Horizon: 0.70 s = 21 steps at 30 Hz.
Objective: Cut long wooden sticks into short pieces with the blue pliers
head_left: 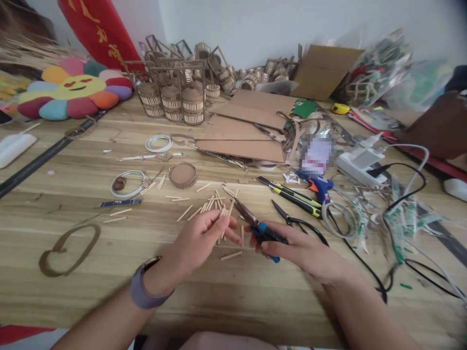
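Several short wooden sticks are pinched between the thumb and fingers of my left hand, which wears a watch with a purple band. My right hand grips blue-and-black handled scissors, their blades pointing up and left, close beside the held sticks. Loose sticks lie scattered on the wooden table just beyond and around my left hand. Behind them sits a round brown disc with a braided rim. Whether the blades touch a stick I cannot tell.
Right of my hands lie black scissors, a yellow-black utility knife, a blue glue gun, a tape roll and a white power strip with cables. Cardboard and small lidded baskets stand farther back. A brown strip curls at left.
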Motion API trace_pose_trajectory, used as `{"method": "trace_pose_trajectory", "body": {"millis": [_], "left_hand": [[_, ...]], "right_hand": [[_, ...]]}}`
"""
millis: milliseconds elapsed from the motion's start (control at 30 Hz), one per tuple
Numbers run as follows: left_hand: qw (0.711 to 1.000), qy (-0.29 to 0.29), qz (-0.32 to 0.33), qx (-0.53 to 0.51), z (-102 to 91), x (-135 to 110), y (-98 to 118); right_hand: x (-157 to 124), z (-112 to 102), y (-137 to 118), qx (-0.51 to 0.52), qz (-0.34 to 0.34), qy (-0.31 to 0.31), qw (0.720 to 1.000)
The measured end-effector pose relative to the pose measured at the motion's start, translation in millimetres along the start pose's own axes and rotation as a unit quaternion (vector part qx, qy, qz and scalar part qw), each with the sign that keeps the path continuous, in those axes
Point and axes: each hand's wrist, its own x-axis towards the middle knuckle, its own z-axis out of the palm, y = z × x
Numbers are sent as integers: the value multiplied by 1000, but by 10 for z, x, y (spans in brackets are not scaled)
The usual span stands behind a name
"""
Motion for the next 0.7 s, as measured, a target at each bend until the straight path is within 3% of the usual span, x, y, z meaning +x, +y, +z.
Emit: {"method": "trace_pose_trajectory", "body": {"millis": [367, 700], "left_hand": [[994, -99, 9, -39, 61, 5, 11], [993, -115, 4, -19, 80, -8, -8]], "right_hand": [[3, 23, 78, -101, -28, -31, 994], [0, 59, 22, -105, -26, -38, 993]]}}
